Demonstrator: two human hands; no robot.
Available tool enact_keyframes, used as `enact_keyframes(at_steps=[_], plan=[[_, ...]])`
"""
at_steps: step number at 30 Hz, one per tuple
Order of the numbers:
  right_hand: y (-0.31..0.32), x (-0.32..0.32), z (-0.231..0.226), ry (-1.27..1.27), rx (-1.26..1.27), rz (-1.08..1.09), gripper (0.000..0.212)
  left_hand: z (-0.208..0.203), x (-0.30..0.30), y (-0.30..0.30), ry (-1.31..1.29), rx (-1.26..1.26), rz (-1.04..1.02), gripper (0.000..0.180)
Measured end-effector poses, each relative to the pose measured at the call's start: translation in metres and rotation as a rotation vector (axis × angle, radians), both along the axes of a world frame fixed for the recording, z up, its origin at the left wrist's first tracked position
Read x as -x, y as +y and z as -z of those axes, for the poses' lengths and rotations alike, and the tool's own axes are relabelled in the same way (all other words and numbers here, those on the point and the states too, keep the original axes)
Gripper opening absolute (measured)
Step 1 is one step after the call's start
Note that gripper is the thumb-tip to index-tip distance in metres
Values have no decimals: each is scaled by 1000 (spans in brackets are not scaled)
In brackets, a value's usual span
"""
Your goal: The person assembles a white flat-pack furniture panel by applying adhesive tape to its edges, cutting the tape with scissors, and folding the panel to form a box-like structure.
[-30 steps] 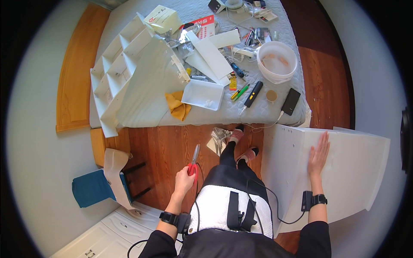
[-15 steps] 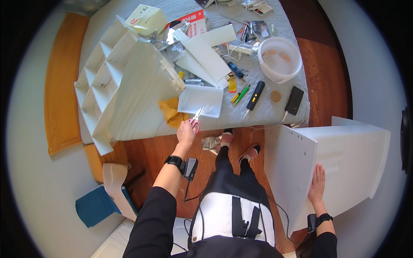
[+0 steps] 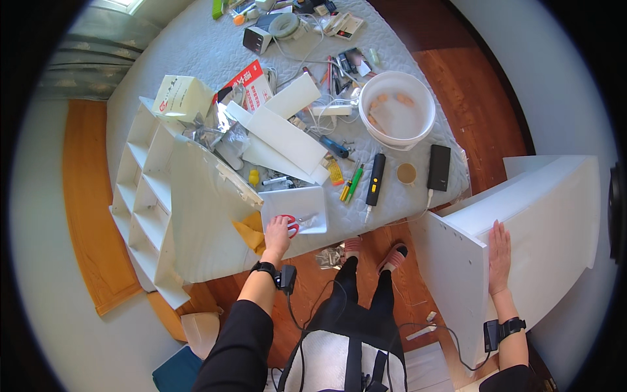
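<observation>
My left hand (image 3: 277,236) is over the near left side of a white plastic tray (image 3: 315,196), its fingers closed at the handles of red-handled scissors (image 3: 292,225). The blades reach over the tray floor, beside something small and clear. Whether the scissors rest on the tray, I cannot tell. A mustard-yellow cloth (image 3: 250,233) lies just left of this hand. On the right, my right hand (image 3: 499,258) lies flat with fingers stretched along the upper edge of a white panel cabinet (image 3: 548,228), which stands on the floor.
White boards (image 3: 290,140) and a compartmented white shelf unit (image 3: 153,183) lie on the quilted bed. A round white bucket (image 3: 397,108), a black power bank (image 3: 439,168), a black-and-yellow cordless tool (image 3: 375,179) and pens (image 3: 353,183) lie right of the tray. A chair (image 3: 199,332) stands lower left.
My left hand has brought the scissors from the tray's near edge to over its inside. The view has shifted, showing more of the bed's far end. My right hand remains on the cabinet.
</observation>
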State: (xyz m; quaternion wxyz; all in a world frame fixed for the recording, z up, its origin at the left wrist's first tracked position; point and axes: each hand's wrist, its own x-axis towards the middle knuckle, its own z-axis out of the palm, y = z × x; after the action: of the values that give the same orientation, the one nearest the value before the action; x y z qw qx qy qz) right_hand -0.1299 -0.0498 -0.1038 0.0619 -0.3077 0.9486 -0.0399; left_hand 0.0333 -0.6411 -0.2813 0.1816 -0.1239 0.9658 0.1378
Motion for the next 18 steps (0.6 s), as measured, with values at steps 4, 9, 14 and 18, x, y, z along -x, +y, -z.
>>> enact_keyframes(at_steps=[4, 9, 14, 18], plan=[[-10, 13, -1, -24, 6, 34, 58, 0, 22, 5, -47, -74, -53, 22], [-6, 16, 0, -34, 18, 56, 61, 11, 75, 17, 260, -267, -266, 14], [-1, 15, -1, -91, 52, 67, 62, 58, 149, -8, 224, -436, -716, 30], [2, 16, 1, -93, 31, 61, 62, 92, 192, -17, 248, -818, -1441, 47]])
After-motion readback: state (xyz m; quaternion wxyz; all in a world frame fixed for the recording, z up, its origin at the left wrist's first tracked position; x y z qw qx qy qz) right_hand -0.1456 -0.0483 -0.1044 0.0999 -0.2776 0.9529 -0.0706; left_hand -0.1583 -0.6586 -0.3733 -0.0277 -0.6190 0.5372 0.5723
